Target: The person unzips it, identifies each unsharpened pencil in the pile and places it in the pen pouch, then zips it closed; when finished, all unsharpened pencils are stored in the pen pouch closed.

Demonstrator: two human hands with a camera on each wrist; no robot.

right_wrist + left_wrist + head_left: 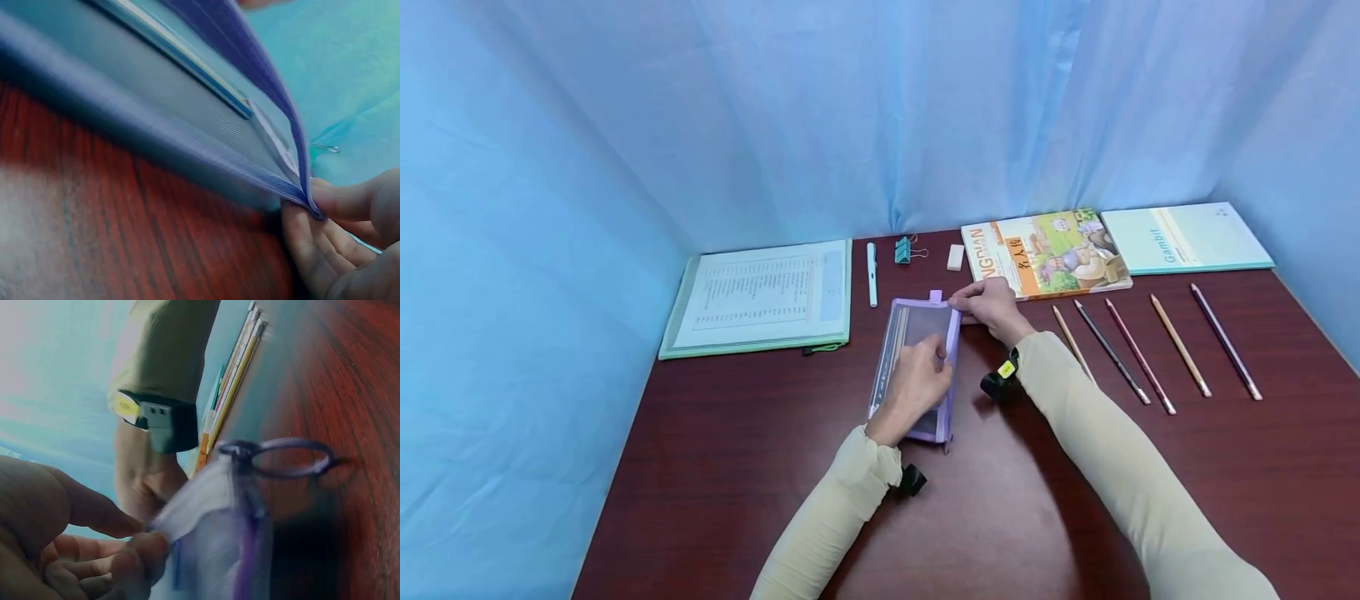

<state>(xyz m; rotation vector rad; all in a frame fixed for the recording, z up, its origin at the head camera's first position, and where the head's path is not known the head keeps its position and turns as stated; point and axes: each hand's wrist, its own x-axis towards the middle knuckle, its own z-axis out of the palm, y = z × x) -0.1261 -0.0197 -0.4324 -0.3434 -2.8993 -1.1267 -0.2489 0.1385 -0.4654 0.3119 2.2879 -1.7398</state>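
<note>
A purple-edged, see-through mesh zip pouch (925,317) lies lengthwise before me. My left hand (917,377) reaches over its middle and pinches the edge of its opening between thumb and fingers. At the far right corner, my right hand (994,307) pinches the purple trim. The right wrist view shows the pouch's purple opening edge (272,81) lifted, so the mouth gapes. Inside lies a long, thin, straight-edged strip (187,62), seen through the mesh. A purple zipper ring (294,456) hangs from the near end in the left wrist view.
Five-odd pencils are several in a row (1138,354) on the right. Behind stand a picture-covered book (1052,258), a pale Gambit notebook (1195,237), an eraser (955,257), a teal binder clip (903,250) and a light-blue pen (872,275). A green-edged document folder (760,300) lies left.
</note>
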